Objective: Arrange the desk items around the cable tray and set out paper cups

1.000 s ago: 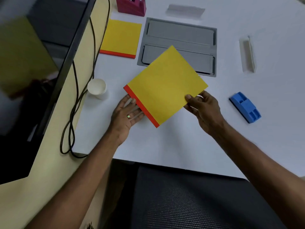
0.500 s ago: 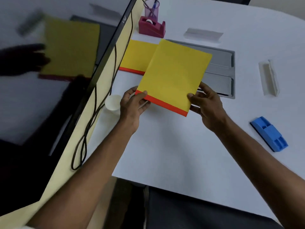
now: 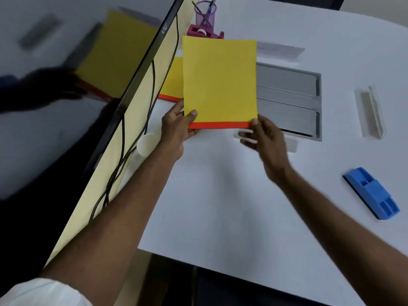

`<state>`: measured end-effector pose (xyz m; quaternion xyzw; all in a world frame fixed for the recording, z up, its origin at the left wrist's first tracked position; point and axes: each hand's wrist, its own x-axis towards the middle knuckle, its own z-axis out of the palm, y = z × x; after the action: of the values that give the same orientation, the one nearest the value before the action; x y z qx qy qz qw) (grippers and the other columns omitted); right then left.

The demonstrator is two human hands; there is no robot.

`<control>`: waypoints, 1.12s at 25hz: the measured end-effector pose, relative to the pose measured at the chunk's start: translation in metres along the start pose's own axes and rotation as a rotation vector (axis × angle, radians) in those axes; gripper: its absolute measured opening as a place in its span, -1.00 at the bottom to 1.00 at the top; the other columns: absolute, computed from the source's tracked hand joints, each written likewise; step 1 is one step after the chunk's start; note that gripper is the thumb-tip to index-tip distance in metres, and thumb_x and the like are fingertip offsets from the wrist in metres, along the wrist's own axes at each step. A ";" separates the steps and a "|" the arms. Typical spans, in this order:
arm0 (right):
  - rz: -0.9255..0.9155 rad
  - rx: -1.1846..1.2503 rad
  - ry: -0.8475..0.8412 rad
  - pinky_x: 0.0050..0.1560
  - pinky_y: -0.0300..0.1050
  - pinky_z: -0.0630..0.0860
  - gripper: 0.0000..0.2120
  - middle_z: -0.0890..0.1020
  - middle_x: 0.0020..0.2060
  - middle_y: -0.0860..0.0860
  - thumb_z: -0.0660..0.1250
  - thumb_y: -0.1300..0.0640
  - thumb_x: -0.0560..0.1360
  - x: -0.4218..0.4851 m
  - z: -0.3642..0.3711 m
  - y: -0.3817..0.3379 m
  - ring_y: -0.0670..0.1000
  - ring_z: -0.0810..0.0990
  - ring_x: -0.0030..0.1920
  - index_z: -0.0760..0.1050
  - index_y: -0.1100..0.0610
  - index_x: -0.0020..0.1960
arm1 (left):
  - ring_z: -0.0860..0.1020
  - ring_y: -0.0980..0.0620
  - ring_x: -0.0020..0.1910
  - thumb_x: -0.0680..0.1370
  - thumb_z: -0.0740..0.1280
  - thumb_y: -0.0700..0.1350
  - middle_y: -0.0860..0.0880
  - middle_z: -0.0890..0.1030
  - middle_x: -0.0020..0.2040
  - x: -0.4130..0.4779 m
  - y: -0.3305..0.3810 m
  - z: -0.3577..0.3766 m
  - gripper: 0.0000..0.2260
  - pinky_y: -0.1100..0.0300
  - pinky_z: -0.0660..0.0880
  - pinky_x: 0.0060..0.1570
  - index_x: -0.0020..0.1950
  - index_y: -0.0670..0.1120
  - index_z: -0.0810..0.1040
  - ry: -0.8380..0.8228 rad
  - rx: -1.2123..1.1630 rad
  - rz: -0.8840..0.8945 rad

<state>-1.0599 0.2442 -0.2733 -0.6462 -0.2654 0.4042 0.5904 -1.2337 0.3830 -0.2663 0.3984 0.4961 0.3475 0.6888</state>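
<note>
I see both hands holding one yellow pad point(image 3: 219, 82) with an orange-red strip along its near edge, lifted above the white counter point(image 3: 220, 206) and covering the left part of the grey cable tray point(image 3: 287, 100). The left hand point(image 3: 176, 127) pinches the near-left corner, thumb on top and fingers point(image 3: 176, 109) underneath. The right hand point(image 3: 265, 138), somewhat blurred, pinches the near-right corner the same way. A second yellow pad point(image 3: 173, 82) lies flat just left of the tray, partly hidden behind the held one. The tray shows two long grey recesses, and I cannot tell whether anything lies in them. A paper cup point(image 3: 146, 143) stands beside the left forearm near the monitor cables point(image 3: 123, 151); its inside I cannot make out. At the far edge a purple pen cup point(image 3: 207, 13) holds pens, just behind a magenta tape dispenser point(image 3: 205, 33) holding a roll of tape.
</note>
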 end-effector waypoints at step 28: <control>-0.483 -1.322 -0.325 0.61 0.11 0.09 -0.32 0.00 0.66 -0.05 0.02 -0.25 0.66 -0.052 0.002 0.164 -0.01 -0.05 0.66 -0.02 0.04 0.66 | 0.05 -0.17 0.63 0.67 0.17 0.12 -0.13 0.13 0.64 0.179 -0.029 0.039 -0.44 -0.16 0.04 0.58 0.63 -0.02 0.16 0.137 1.506 0.389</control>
<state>-1.1108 0.1763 -0.4225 -0.7233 -0.6743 0.1082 0.1021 -1.1457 0.5187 -0.3574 0.8162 0.5608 0.0554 0.1274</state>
